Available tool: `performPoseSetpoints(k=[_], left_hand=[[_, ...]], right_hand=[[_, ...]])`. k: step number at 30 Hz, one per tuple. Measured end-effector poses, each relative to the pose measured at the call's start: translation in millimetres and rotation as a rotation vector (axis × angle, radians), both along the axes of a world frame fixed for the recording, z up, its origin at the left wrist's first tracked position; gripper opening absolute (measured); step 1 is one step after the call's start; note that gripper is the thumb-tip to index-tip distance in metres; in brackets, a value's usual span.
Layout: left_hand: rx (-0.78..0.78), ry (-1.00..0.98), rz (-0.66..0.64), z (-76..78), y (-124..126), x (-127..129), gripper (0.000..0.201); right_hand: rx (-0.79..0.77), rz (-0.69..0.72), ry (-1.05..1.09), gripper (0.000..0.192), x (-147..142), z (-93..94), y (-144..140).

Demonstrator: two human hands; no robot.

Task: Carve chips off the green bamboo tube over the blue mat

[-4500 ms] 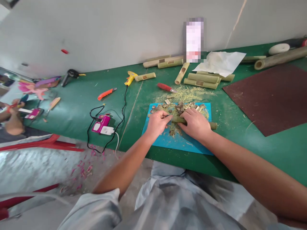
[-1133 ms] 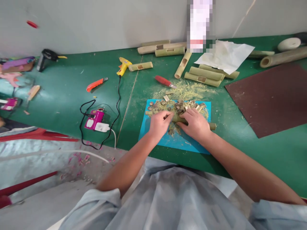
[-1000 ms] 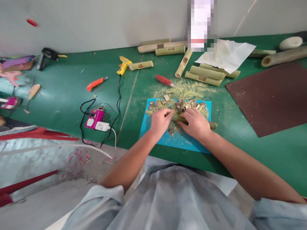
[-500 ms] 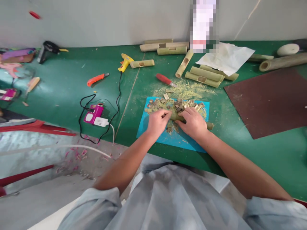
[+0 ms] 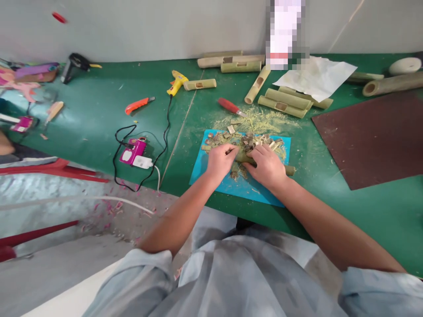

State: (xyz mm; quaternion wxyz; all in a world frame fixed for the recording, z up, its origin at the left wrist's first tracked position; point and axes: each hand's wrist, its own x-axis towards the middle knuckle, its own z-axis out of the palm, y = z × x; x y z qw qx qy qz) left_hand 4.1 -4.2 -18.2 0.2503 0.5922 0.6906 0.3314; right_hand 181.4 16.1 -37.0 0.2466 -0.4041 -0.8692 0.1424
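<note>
A green bamboo tube (image 5: 243, 157) lies across a blue sheet (image 5: 200, 168) among chips and shavings. My right hand (image 5: 267, 166) is closed round the tube, which sticks out past the hand on the right. At the tube's left part, my left hand (image 5: 219, 162) is closed in a pinch, and whatever its fingertips hold is too small or hidden to make out. Bamboo chips (image 5: 247, 141) are heaped just beyond both hands. Farther off lies a red-handled carving tool (image 5: 229, 106) beside pale green shavings (image 5: 264, 121).
Several cut bamboo tubes (image 5: 284, 105) lie at the back near a white paper (image 5: 320, 79). A brown board (image 5: 373, 141) is at right. To the left are a yellow glue gun (image 5: 177, 82), an orange utility knife (image 5: 137, 105) and a purple power strip (image 5: 132, 151) with cables.
The whole view has shifted slightly, so the table's things appear a little to the right. Both hands stay at the bamboo tube with nearly the same grip.
</note>
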Motion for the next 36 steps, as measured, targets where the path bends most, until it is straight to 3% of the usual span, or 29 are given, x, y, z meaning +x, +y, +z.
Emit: performPoseSetpoints(k=[17,36], left_hand=[[0.008,0.004,-0.109,0.1,4.3,-6.0,0.020],[-0.032,-0.028,-0.135,-1.3,6.5,-8.9,0.022]], right_hand=[[-0.048,-0.031,-0.011,0.015,0.3,3.2,-2.5],[-0.048,-0.035,-0.039,0.012,0.1,2.8,-4.2]])
